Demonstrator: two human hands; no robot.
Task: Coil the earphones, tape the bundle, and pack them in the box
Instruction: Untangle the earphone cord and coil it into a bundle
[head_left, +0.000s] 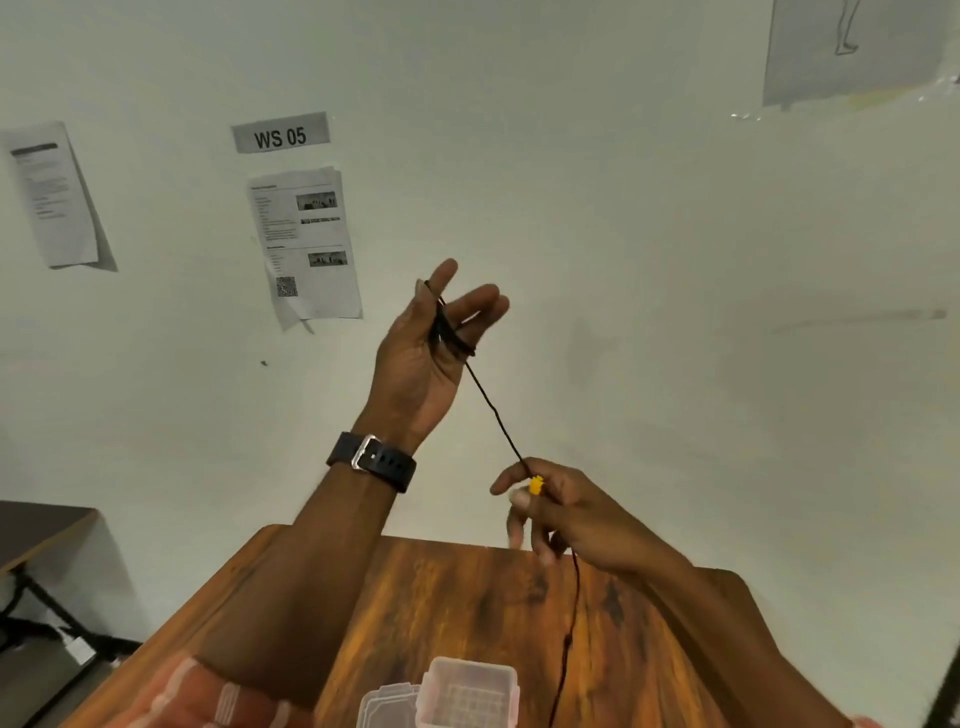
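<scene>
My left hand (423, 353) is raised in front of the wall, palm toward me, with several turns of the black earphone cable (496, 413) wound around its fingers. From there the cable runs down and right to my right hand (556, 506). That hand pinches the cable at a small yellow piece (535, 485). Below the right hand the rest of the cable hangs down over the wooden table (467, 597). A clear plastic box (470, 691) stands open near the bottom edge, its lid (387, 706) beside it on the left.
A black watch (371, 461) is on my left wrist. Printed sheets and a "WS 05" label (280, 136) hang on the white wall. Another dark table (36, 530) with black legs stands at the far left.
</scene>
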